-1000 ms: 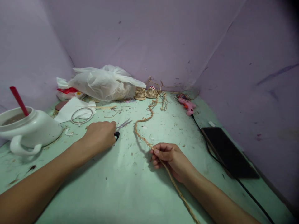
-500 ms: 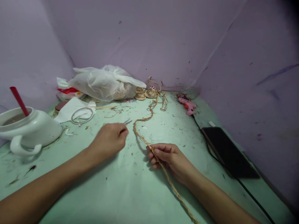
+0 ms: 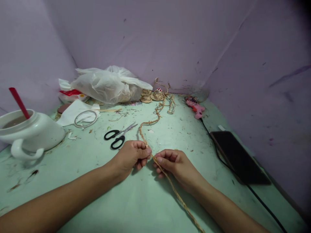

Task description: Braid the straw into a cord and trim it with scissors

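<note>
A tan braided rope (image 3: 178, 193) runs from the back of the green table down to the front edge of the view. My left hand (image 3: 134, 155) pinches it between thumb and fingers near the middle of the table. Just to the right, my right hand (image 3: 173, 165) grips the same rope, with a small gap between the two hands. Behind my left hand, black-handled scissors (image 3: 118, 137) lie on the table with their blades slightly apart. Beyond the hands, the rope's far part curves back towards coiled tan pieces (image 3: 157, 95) by the wall.
At the left stands a white mug (image 3: 46, 132) holding brown liquid and a red straw. A tape ring (image 3: 85, 126) lies on white paper, near a white plastic bag (image 3: 107, 85). On the right are a pink glue gun (image 3: 196, 109), its black cord and a dark phone (image 3: 239, 158).
My left hand has left the scissors on the table, moved right and taken hold of the rope. My right hand keeps its grip on the rope in nearly the same place.
</note>
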Motion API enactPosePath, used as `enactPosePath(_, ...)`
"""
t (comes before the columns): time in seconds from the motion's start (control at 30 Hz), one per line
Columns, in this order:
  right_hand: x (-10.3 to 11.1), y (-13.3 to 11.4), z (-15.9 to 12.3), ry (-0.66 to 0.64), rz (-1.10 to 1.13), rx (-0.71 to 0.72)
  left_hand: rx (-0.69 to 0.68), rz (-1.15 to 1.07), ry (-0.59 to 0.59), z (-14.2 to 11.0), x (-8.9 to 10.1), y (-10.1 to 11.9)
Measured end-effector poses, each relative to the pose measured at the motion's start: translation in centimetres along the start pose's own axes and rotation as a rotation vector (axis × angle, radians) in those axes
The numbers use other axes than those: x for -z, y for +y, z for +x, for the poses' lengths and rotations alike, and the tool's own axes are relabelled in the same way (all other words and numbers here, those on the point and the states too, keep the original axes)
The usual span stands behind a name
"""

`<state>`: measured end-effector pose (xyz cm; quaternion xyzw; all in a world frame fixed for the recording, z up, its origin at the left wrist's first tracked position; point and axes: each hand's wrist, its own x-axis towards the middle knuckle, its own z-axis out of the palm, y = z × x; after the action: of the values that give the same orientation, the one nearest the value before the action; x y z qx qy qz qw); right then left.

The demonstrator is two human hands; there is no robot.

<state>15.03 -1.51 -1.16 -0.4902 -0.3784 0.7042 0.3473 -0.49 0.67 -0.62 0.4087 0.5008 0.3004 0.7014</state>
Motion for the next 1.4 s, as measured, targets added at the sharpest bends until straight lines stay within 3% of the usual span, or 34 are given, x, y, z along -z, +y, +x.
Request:
enactPosePath(0.13,-0.19,0.03,-0.01,-0.007,-0.070,0.050,-0.018,-0.006,0.000,0.27,-0.09,-0.39)
enactPosePath(0.33,-0.18,0.50,0.16,0.113,-0.161,0.112,-0.054,0.008,0.019,0.28,-0.13,-0.70)
enactPosePath(0.63,-0.10,0.37,0.35,0.068,0.056,-0.008,-0.082,0.075,0.009,0.39,-0.22,-0.72)
enactPosePath(1.4,-0.12,0.65,0.40,0.029,0.109,0.026,-0.030,0.219,-0.055,-0.05,-0.68,-0.22)
